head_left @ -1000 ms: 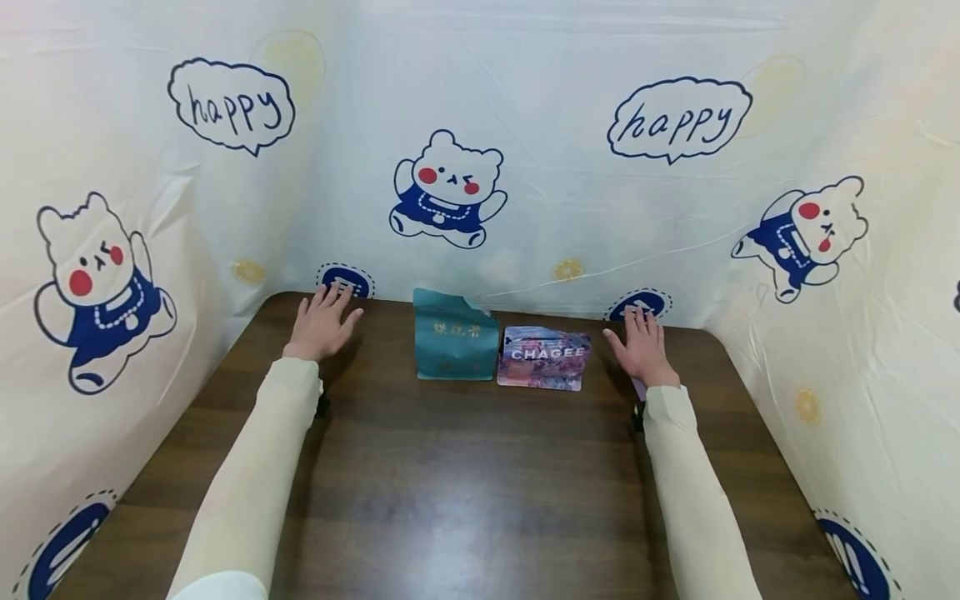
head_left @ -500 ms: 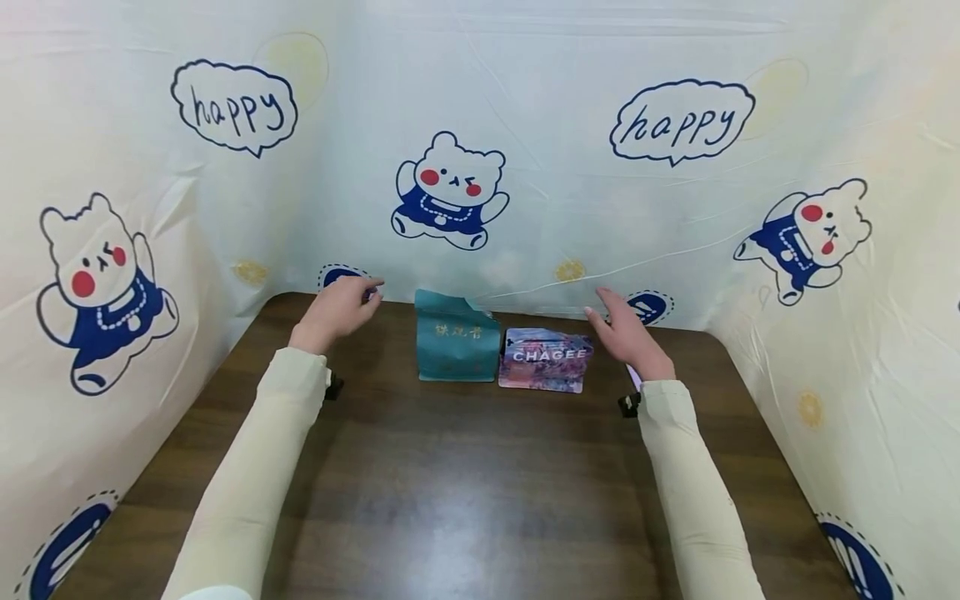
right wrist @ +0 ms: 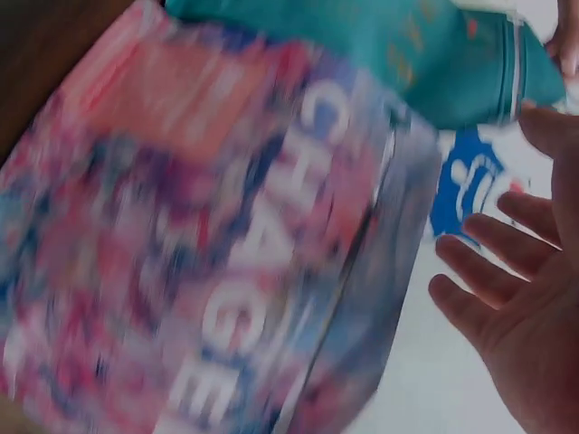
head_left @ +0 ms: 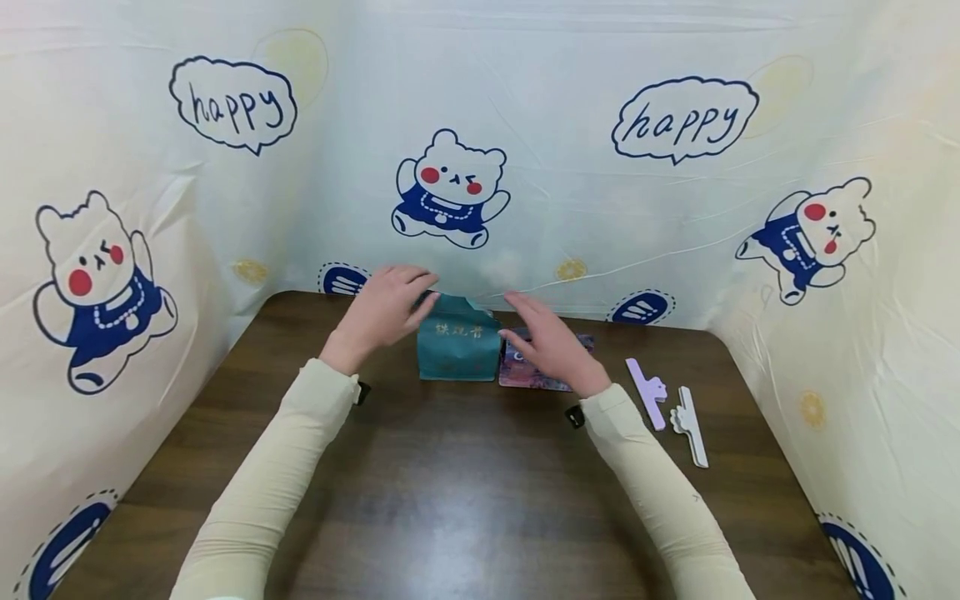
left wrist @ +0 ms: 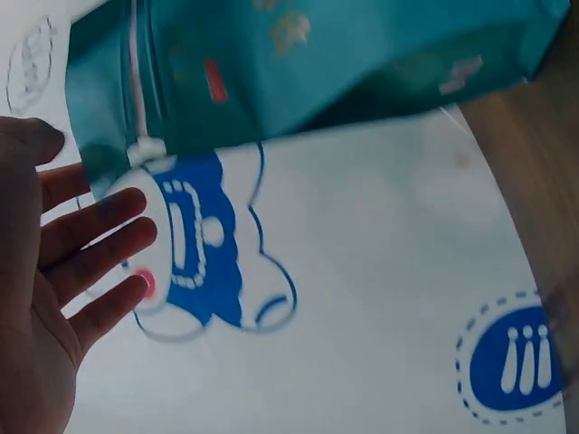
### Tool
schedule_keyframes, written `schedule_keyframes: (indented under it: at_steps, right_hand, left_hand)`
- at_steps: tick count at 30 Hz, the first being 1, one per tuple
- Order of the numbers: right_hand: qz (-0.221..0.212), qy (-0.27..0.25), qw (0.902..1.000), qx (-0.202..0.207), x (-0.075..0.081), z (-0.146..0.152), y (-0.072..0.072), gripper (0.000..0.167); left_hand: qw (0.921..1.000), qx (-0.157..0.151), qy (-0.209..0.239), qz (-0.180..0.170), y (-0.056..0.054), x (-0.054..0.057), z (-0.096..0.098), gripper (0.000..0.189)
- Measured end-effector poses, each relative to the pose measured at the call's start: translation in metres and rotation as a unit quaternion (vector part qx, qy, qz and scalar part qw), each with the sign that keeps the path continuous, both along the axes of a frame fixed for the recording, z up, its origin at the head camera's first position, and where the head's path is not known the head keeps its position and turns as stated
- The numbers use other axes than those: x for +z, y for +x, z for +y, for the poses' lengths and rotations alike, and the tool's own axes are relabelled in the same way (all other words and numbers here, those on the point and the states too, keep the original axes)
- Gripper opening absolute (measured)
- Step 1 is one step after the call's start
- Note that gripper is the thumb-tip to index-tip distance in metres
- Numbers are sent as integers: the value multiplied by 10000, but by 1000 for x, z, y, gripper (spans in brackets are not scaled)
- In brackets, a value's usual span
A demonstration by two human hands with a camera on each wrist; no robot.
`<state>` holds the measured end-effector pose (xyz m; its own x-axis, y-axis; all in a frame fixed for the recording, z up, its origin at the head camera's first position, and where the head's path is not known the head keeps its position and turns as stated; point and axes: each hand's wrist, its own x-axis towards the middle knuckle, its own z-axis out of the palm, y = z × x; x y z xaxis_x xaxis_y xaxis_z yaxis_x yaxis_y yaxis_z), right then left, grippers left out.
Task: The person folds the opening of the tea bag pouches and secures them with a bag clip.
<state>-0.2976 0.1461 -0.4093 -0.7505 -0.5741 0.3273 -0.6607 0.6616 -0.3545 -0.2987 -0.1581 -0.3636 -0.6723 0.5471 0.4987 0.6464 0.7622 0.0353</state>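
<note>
A teal pouch [head_left: 459, 350] with gold characters stands upright near the table's back edge. Beside it on the right is a smaller pink and purple CHAGEE pouch [head_left: 525, 373], partly covered by my right hand in the head view. My left hand [head_left: 386, 310] is at the teal pouch's upper left side, its fingers extended and nothing in its grasp. From the other side my right hand [head_left: 551, 337] reaches over the CHAGEE pouch [right wrist: 208, 226], thumb and fingers apart and fingertips close to the teal pouch's right edge. In the left wrist view, spread fingers show beside the teal pouch [left wrist: 298, 72].
Two bag clips lie on the right of the brown table [head_left: 450, 500], a purple clip [head_left: 647, 395] and a white clip [head_left: 690, 427]. A white printed cloth [head_left: 555, 217] with bears surrounds the table at the back and sides.
Both hands have lifted from the table's far corners and moved inward to either side of the teal pouch. The clips, hidden or nearly hidden before, are now uncovered. The pouches have stayed in place.
</note>
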Motion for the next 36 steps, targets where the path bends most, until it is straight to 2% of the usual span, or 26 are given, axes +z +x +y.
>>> schedule_keyframes:
  at_steps: [4,9,13,17,22,29,36]
  right_hand:
    - [580,-189,9978,258,-7,-23,1,59]
    - [1100,-559,9919,302,-16,-42,1,52]
    - [1183,-889,9888,180,-19,-48,1,44]
    - [1129,-987,9887,75,-20,-50,1,36]
    - [1127,-977,9888,47,-19,-51,-1,30]
    - [1114,-992,9888,51,-13,-54,1,28]
    - [1177,-963,9883,92,-7,-58,11,27]
  left_hand:
    - [9987,-193,-98,452,3,-9,14,35]
    - [9960,-229,-14,866,5,-24,26,33]
    - [9939,-179,26,1089,8,-30,31,28]
    - [9930,-110,53,1174,11,-33,34,25]
    - [9937,-57,111,1117,12,-34,35,20]
    - [9938,106,89,1103,16,-26,36,25]
    - [9932,227,49,1145,28,-21,34,27]
